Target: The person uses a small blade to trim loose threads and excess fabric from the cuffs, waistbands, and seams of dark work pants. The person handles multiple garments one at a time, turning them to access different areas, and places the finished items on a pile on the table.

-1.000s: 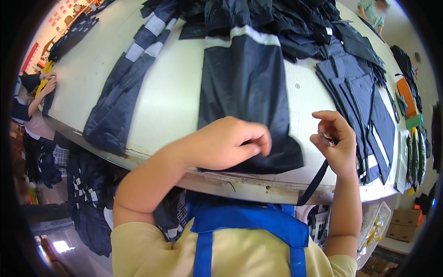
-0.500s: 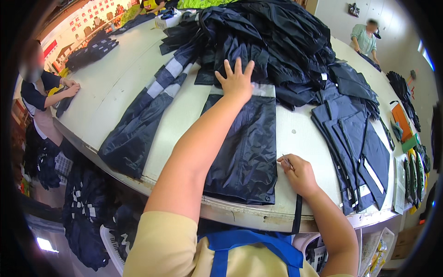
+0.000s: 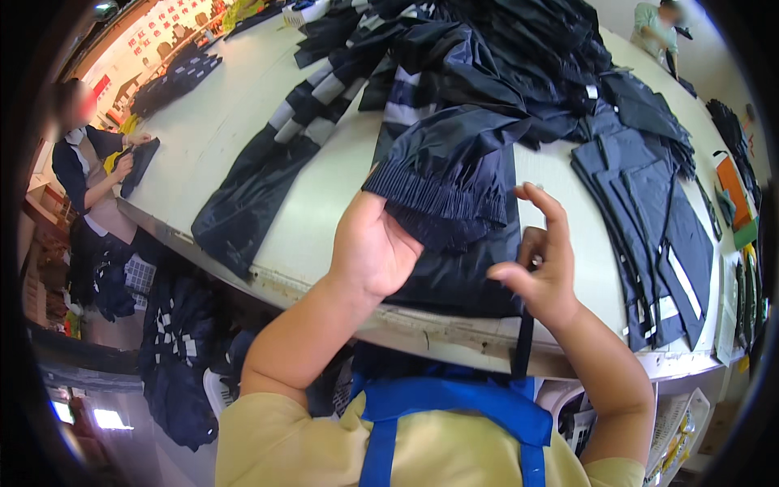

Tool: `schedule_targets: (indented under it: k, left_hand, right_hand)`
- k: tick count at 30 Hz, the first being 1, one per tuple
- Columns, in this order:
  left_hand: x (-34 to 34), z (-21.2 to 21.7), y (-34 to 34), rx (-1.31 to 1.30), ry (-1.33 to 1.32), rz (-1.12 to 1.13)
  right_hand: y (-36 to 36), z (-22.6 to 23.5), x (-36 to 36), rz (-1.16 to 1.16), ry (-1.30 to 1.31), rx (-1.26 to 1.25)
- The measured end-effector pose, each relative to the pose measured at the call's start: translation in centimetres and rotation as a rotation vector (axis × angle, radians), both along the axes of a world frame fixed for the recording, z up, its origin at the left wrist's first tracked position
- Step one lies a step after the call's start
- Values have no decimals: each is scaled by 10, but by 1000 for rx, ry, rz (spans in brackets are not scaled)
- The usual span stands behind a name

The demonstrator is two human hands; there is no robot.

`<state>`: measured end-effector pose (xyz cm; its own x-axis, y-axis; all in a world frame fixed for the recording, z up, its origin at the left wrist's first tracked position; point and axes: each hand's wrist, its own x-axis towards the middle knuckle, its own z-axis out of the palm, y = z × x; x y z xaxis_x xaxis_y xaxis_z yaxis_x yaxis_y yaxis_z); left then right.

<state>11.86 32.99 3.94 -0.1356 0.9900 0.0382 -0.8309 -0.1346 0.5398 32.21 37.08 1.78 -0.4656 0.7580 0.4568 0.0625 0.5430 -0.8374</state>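
Note:
My left hand is tucked under a gathered elastic waistband of a dark navy garment and grips it, lifting it toward me. Below that waistband lies a dark garment leg, flat on the table, with a grey band farther up. My right hand is just right of the waistband, apart from it. Its thumb and index finger are spread, while the other fingers curl round a small metallic thing, mostly hidden. A dark strap hangs over the table edge beneath this hand.
A large pile of dark garments covers the far middle of the white table. Another grey-banded leg lies left; folded dark garments are stacked right. One person works at the left, another far right.
My left hand has come back from flat on the garment and now holds up a waistband. My right hand has risen and its thumb and index finger have parted. The view has shifted.

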Motion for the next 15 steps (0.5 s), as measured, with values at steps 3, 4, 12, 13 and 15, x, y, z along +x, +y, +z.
schedule_targets:
  k: [3,4,12,13,15]
  left_hand:
    - [4,-11,-24,1,-144,-114]
    - [5,-10,-30,-2,-169,-122]
    - [-12,-7,-44,6,-53,-37]
    - [-17,-9,-45,90,82,-2]
    - [-22,-7,-46,118,383,49]
  right_hand:
    - [-4,-10,-20,-157,-164,51]
    - [-2,-10,-20,-162,-182,69]
    - [19,25,12,41,-151,-231]
    - [25,30,21,136,-105,-254]
    - [29,41,37,243,-54,-290]
